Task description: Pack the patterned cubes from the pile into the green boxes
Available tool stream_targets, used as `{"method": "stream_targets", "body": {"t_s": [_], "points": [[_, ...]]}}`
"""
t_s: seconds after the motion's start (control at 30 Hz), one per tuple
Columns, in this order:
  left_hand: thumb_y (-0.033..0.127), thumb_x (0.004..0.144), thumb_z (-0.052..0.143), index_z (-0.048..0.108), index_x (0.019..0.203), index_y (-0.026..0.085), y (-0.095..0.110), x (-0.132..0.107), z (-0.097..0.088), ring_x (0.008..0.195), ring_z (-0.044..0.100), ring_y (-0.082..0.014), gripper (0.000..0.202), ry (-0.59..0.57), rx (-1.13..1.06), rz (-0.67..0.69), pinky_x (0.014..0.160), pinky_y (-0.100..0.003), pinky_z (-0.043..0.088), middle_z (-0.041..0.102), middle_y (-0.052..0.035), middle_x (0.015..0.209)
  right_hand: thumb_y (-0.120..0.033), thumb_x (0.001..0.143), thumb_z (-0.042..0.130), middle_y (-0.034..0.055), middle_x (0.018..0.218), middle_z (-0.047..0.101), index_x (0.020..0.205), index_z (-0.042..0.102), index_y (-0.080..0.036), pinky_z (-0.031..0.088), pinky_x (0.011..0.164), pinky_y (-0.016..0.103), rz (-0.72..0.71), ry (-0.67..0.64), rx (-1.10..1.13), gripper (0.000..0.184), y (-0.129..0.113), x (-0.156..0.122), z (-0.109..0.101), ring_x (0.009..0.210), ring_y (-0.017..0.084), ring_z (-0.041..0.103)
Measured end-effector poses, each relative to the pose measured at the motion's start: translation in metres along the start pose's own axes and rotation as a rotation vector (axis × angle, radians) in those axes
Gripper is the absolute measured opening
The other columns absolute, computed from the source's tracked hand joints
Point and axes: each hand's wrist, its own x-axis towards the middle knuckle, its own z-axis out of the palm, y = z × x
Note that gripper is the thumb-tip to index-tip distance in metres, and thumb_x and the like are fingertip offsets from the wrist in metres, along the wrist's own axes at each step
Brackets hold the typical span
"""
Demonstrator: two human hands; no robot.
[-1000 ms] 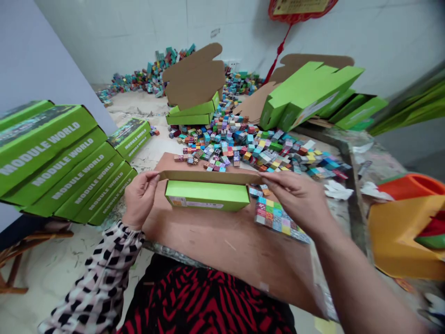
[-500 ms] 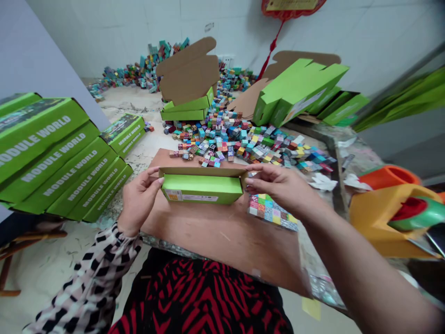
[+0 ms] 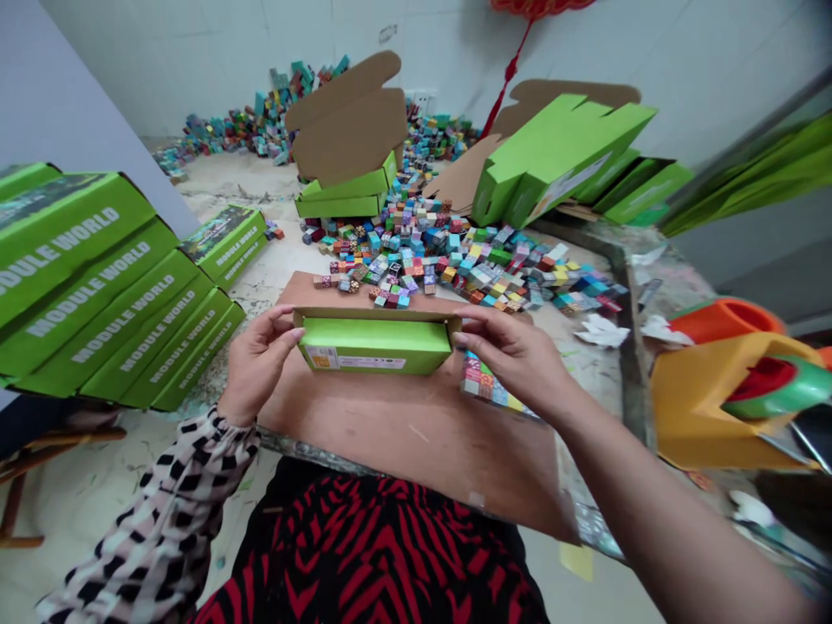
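Held level at both ends, directly in front of the person, is a long, narrow green cardboard box [image 3: 373, 334], kept above a flat brown board [image 3: 390, 425] on the pale, worn desk [image 3: 286, 251]. One end is taken by the left hand [image 3: 260, 364], its grip pinched on the corner, thumb to the near side; the other is matched by the right hand [image 3: 510, 351], its grip likewise pinched on the corner between thumb and forefinger. Along the far edge a brown cardboard flap [image 3: 377, 315] is raised, spanned from hand to hand, and a white printed label [image 3: 370, 362] is shown on the near green face. Partly covered by the right hand, a block of small multicoloured patterned cubes [image 3: 477, 379] is laid on the board. Beyond, the desk is strewn with a loose heap of multicoloured cubes [image 3: 416, 251]. On the left, green cardboard boxes lettered MODULE WORLD [image 3: 130, 312] are stacked high; at the back, a brown cardboard lid [image 3: 351, 139] is tilted up over more green cardboard.
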Motion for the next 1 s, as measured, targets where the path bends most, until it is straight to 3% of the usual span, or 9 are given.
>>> {"method": "stream_targets", "body": {"t_s": [0.27,0.4,0.6,0.8,0.9,1.0], "points": [[0.027,0.072,0.074,0.063,0.102,0.02,0.001,0.006,-0.006,0.077,0.061,-0.0124,0.033,-0.074,-0.029,0.022,0.076,-0.026,0.051,0.065,0.0016,0.081,-0.036,0.085,0.06,0.0048,0.1,0.064,0.111,0.061,-0.025,0.055,0.077,0.036,-0.034,0.025,-0.047,0.028,0.009,-0.001,0.004,0.086,0.018,0.063],[0.031,0.072,0.074,0.061,0.1,0.02,-0.002,0.004,-0.006,0.084,0.064,-0.0151,0.033,-0.097,-0.027,0.009,0.08,-0.03,0.053,0.067,-0.0008,0.087,-0.038,0.087,0.058,0.0082,0.115,0.058,0.11,0.061,-0.026,0.055,0.081,0.038,-0.111,0.046,-0.101,0.027,0.017,-0.004,0.004,0.095,0.02,0.062],[0.031,0.072,0.075,0.057,0.098,0.024,-0.007,0.006,-0.01,0.1,0.063,-0.0164,0.032,-0.187,-0.127,-0.03,0.088,-0.031,0.051,0.061,-0.005,0.122,-0.041,0.089,0.054,0.0082,0.124,0.057,0.117,0.055,-0.027,0.048,0.098,0.042,-0.091,-0.038,-0.034,0.031,0.025,-0.006,0.006,0.114,0.022,0.057],[0.033,0.076,0.073,0.059,0.113,0.025,-0.006,0.019,-0.02,0.1,0.062,-0.0191,0.041,-0.352,-0.073,-0.052,0.088,-0.032,0.05,0.068,-0.0046,0.106,-0.038,0.091,0.05,0.0097,0.121,0.06,0.129,0.047,-0.024,0.05,0.093,0.042,-0.096,-0.147,-0.116,0.04,0.02,0.002,-0.002,0.107,0.022,0.06],[0.035,0.076,0.072,0.064,0.114,0.023,-0.009,0.021,-0.022,0.099,0.062,-0.0204,0.041,-0.355,0.014,-0.048,0.088,-0.033,0.05,0.067,-0.0066,0.109,-0.035,0.093,0.046,0.008,0.128,0.059,0.134,0.047,-0.026,0.045,0.099,0.045,-0.139,-0.215,-0.221,0.042,0.017,0.008,-0.007,0.117,0.023,0.055],[0.036,0.076,0.072,0.066,0.112,0.021,-0.015,0.019,-0.019,0.1,0.062,-0.0216,0.04,-0.3,0.026,-0.03,0.089,-0.034,0.05,0.067,-0.0073,0.109,-0.032,0.094,0.044,0.0066,0.123,0.063,0.131,0.051,-0.027,0.046,0.098,0.044,-0.197,-0.213,-0.257,0.039,0.02,0.009,-0.006,0.115,0.022,0.057]]}}
